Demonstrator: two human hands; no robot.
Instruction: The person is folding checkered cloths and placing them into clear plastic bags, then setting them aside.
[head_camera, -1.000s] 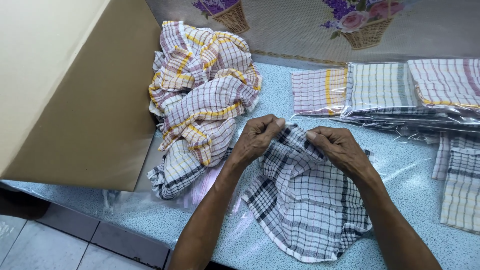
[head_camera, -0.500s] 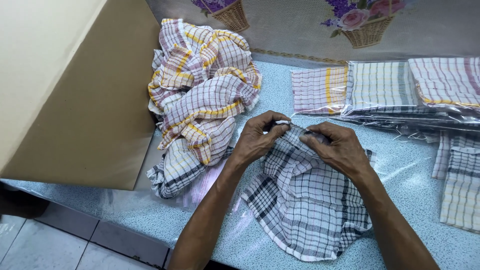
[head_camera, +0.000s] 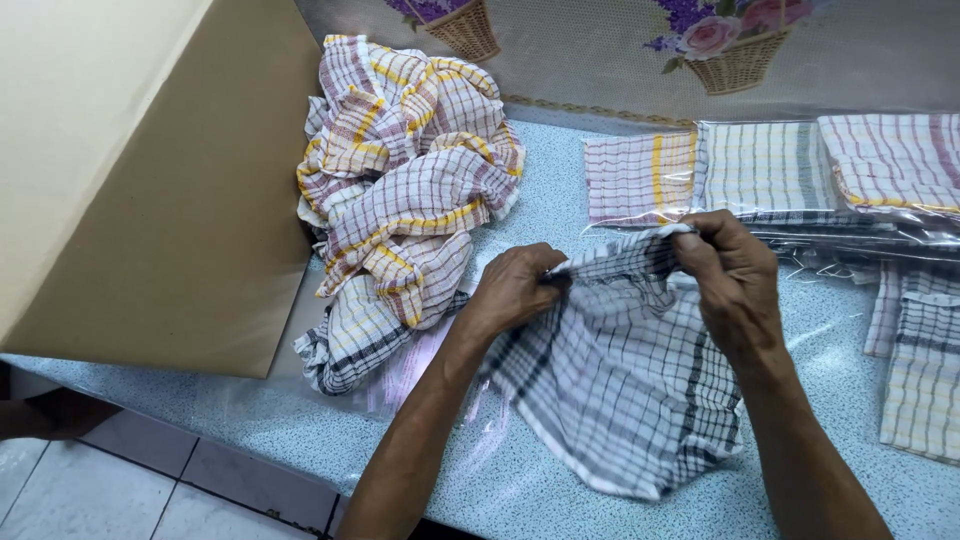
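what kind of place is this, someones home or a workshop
Probably a small packing workplace, perhaps home-based. A heap of loose checked cloths lies beside a cardboard box, folded cloths in clear bags are lined up, and both hands grip a black-checked cloth.

Two bare forearms rise from the bottom edge toward the middle of the frame. The left hand (head_camera: 515, 290) sits just left of centre, knuckles up, fingers curled tight into a pinch at its right side. The right hand (head_camera: 728, 272) is a little higher and to the right of centre — wrist bent, back of the hand facing the camera, fingertips pinched shut at its upper left.
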